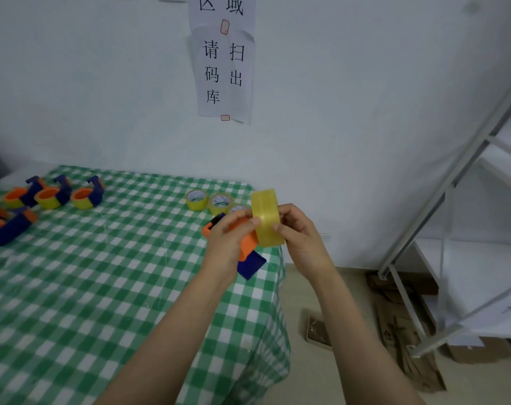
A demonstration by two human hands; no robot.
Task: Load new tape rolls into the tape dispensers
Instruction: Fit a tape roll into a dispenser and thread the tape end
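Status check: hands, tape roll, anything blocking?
Left hand grips orange-blue dispenser. Right hand holds yellow tape roll beside it, not yet loaded. Nothing in the way; spare rolls behind.

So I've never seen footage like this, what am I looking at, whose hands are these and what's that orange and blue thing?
No machine here: a person wears a camera on the head, so this one picture looks down at their own hands. The left hand grips an orange and blue tape dispenser; the right hand holds a yellowish tape roll beside it. Under them is a table with a green checked cloth. Behind the hands lie spare rolls; loaded dispensers sit far left.
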